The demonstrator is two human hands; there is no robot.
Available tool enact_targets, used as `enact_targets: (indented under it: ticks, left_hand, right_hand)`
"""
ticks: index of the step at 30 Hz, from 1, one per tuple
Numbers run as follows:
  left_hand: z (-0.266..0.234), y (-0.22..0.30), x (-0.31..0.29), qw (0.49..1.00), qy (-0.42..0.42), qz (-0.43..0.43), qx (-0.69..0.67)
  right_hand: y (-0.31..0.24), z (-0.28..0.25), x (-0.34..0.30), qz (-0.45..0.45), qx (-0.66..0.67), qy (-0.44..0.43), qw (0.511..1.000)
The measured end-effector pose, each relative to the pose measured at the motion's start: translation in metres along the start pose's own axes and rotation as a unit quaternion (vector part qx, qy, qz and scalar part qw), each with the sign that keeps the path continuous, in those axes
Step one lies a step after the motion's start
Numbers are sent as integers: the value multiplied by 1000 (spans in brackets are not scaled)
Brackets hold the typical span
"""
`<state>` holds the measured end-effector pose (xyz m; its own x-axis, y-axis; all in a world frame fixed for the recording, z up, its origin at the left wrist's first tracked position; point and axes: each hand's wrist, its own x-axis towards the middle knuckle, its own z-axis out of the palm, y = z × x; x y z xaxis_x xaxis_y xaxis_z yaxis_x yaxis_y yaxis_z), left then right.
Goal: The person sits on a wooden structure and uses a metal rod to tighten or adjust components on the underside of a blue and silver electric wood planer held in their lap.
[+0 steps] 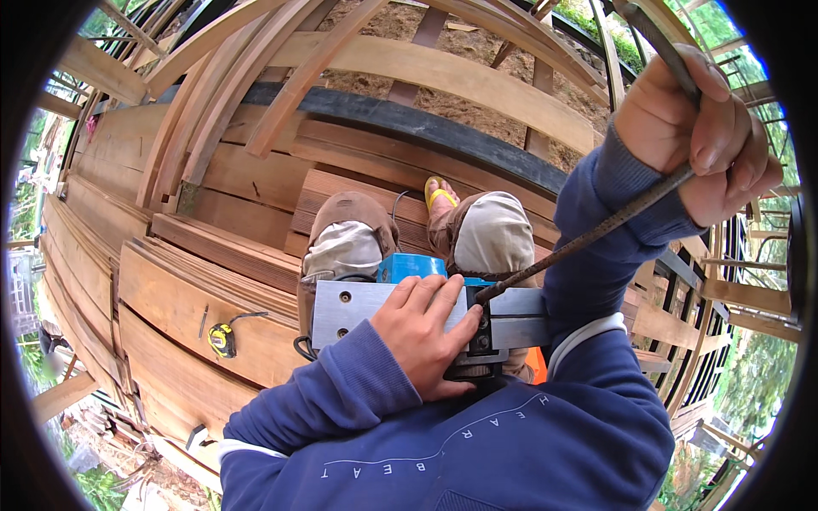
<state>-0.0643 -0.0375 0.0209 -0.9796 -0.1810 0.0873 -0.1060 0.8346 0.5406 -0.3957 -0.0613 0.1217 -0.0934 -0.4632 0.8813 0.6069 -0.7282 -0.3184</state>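
Observation:
Across my lap lies an electric planer (354, 307), its flat silver sole facing up and part of its blue body (411, 267) showing behind. My left hand (422, 336) lies over the sole and holds the tool steady, fingers close together near the blade slot. Raised at the right, my right hand (699, 145) is wrapped round a bent, rusty metal rod (588, 232). The rod slants down to the left, and its lower end meets the blade slot (481, 328) beside my left thumb. The underside of the planer is hidden.
Stacked planks (204, 311) lie at the left, bearing a yellow and black tape measure (222, 340) and a thin pencil-like stick (204, 322). Loose timber strips (307, 81) lean ahead. A black beam (443, 136) crosses beyond my foot in a yellow sandal (440, 196).

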Motion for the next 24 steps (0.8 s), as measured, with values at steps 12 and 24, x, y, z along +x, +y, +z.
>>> enact_targets:
  ticks: [12,24]
  left_hand:
    - [-5,-6,6,999,-19,-3,-25]
    - [-2,-6,4,998,-38,43,-27]
  right_hand:
    - [3,8,6,101,-338,-91,931]
    - [29,74,6,121,-593,23,796]
